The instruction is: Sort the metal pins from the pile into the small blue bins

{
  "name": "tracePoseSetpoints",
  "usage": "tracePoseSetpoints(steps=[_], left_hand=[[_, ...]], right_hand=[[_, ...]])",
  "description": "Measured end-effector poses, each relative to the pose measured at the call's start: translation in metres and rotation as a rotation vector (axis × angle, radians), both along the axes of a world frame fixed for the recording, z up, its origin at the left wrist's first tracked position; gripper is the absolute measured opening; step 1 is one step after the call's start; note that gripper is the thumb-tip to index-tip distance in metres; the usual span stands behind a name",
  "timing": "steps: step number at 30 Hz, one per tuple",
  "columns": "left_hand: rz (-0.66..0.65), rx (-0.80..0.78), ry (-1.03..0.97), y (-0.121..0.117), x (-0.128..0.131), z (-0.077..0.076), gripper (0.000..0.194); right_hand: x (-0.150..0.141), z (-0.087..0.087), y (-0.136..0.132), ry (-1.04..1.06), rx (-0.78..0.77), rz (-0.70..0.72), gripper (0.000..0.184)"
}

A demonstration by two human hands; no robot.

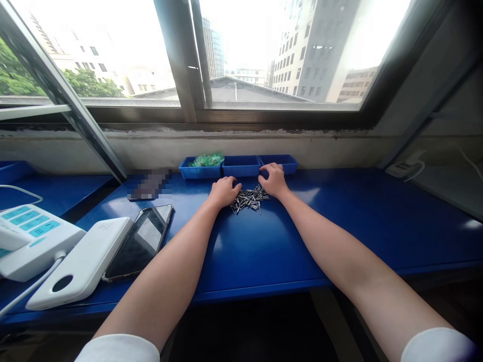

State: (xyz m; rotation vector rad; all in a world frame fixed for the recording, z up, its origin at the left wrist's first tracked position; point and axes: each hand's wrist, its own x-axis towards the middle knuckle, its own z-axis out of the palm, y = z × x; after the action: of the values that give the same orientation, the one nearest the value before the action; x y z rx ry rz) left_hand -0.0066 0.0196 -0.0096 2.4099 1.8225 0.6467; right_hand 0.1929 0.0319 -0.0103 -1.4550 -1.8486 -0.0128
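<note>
Blue workbench (264, 251) under a window (264, 50), hands flanking metal pins (249, 199).

Before us a loose heap of small silvery metal pins (249, 199), thin and short, lying flat and crisscrossed on our blue table, just in front of the row of blue bins, between our two hands, touched at both edges.

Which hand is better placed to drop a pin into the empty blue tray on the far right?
Right, probably. The right hand rests at the pile of metal pins just below the right-most blue tray; the left hand sits further left.
</note>
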Motion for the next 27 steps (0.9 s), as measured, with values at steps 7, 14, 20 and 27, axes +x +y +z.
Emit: tracePoseSetpoints(steps=[7,14,20,27], left_hand=[[-0.019,0.009,-0.007,0.000,-0.001,-0.001,0.036],[-0.047,-0.016,-0.123,0.002,-0.002,-0.004,0.041],[-0.104,-0.043,-0.165,-0.001,-0.002,-0.002,0.040],[-0.108,-0.033,-0.146,-0.003,-0.002,-0.001,0.039]], right_hand=[[-0.010,-0.001,-0.009,-0.211,-0.216,0.300,0.041],[-0.013,-0.004,-0.005,-0.179,-0.192,0.381,0.024],[-0.015,-0.003,-0.006,-0.151,-0.162,0.420,0.017],[-0.014,-0.005,-0.003,-0.131,-0.131,0.409,0.023]])
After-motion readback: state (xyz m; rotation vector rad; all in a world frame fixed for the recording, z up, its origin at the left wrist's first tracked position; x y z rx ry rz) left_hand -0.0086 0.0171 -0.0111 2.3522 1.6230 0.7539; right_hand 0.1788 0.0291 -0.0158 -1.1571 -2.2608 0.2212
